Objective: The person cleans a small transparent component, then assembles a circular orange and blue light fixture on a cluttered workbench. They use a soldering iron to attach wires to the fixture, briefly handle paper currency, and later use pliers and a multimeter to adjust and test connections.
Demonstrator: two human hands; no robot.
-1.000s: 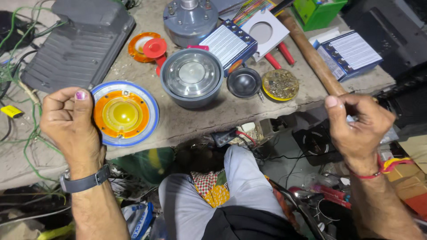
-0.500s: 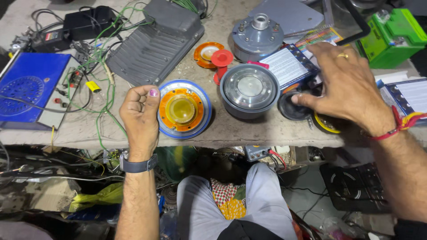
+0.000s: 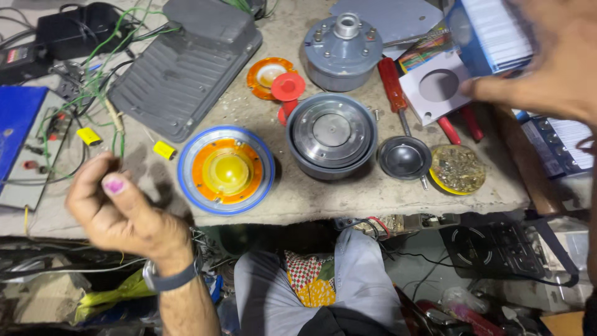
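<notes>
My left hand (image 3: 121,214) is curled in a loose fist with nothing in it, at the table's front edge, just left of a blue-rimmed disc with an orange ring and a yellow dome (image 3: 226,170). At the top right my right hand (image 3: 547,68), blurred, grips a blue-and-white box (image 3: 488,31) and holds it tilted above the table. Under it lies a white card with a round hole (image 3: 438,87). A grey round metal housing (image 3: 331,135) stands at the middle. A small black cone (image 3: 405,157) and a yellow-rimmed dish of small parts (image 3: 458,169) sit to its right.
A grey ribbed casing (image 3: 186,68) lies at the back left, beside green wires (image 3: 93,93) and a blue panel (image 3: 18,124). A grey flanged unit (image 3: 342,53), red caps (image 3: 287,87) and red-handled tools (image 3: 393,78) lie behind. My knees (image 3: 317,280) are below the edge.
My right hand left the black cone, rose to the back right and lifted the blue-and-white box, uncovering the white card. My left fist slid left and back off the table's edge.
</notes>
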